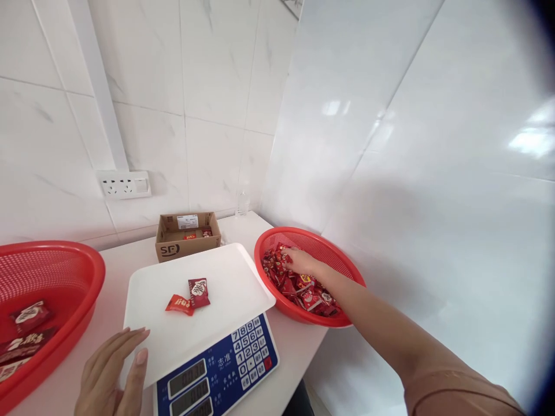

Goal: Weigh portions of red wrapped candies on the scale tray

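My right hand (300, 262) reaches into the red basket (323, 242) on the right and its fingers curl over a pile of red candy packets (303, 286); what they grip is hidden. My left hand (115, 372) lies flat with fingers stretched out at the near left corner of the white scale tray (225, 271). A small red packet (179, 304) and a darker red packet (199, 292) lie on that tray. The scale's blue keypad panel (225, 370) faces me.
A second red basket (65, 271) on the left holds dark red packets (29, 316). An open cardboard box (187, 236) stands against the tiled wall at the back. A wall socket (124, 185) sits above the counter. The counter edge drops off at the right.
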A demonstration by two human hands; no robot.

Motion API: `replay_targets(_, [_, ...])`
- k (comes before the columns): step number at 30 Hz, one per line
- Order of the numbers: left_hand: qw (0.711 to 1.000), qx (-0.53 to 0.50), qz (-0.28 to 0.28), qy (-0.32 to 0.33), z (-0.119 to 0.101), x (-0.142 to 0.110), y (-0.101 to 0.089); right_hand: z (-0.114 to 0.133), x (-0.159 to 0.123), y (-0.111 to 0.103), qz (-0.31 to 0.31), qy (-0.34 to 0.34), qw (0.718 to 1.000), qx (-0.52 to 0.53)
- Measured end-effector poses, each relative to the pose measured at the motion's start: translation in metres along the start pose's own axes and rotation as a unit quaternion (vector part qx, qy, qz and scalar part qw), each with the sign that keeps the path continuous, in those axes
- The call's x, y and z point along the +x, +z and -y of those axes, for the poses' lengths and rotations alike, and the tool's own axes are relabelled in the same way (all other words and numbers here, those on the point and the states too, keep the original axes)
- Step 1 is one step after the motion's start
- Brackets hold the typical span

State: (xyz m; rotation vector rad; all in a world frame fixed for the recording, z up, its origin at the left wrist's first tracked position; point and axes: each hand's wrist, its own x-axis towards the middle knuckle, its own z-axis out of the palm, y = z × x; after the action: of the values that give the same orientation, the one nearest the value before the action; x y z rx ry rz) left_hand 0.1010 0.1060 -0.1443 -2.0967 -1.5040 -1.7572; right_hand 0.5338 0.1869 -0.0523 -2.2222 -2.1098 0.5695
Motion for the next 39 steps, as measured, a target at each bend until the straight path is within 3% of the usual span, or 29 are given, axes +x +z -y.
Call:
replay_targets(7, [0.999,0.002,-0.025,-0.043,-0.027,0.006,-0.003,0.013,0.026,0.019,0.033,0.024,0.999,-0.033])
replay_targets(13, [0.997,0.002,-0.029,-0.074,-0.036,0.006,-0.002,0.003,0.004,-0.008,0.068,-0.02,0.996,0.056])
replay_targets(19, [0.997,-0.017,-0.031,-0.065,-0.021,0.001,0.003,-0.013,-0.023,-0.031,-0.015,-0.013,0.976,0.216])
replay_targets(26, [0.999,-0.008,-0.019,-0.046,-0.014,0.0,0.001,-0.009,-0.022,-0.023,-0.101,0.002,0.93,0.354])
replay_targets(33, [0.998,0.037,0.03,0.029,-0.014,0.006,-0.008,-0.002,-0.011,-0.017,-0.168,0.03,0.912,0.374])
replay_targets(39, [0.998,0.045,0.023,0.046,-0.016,0.007,-0.008,0.027,-0.017,-0.03,-0.216,-0.019,0.917,0.335])
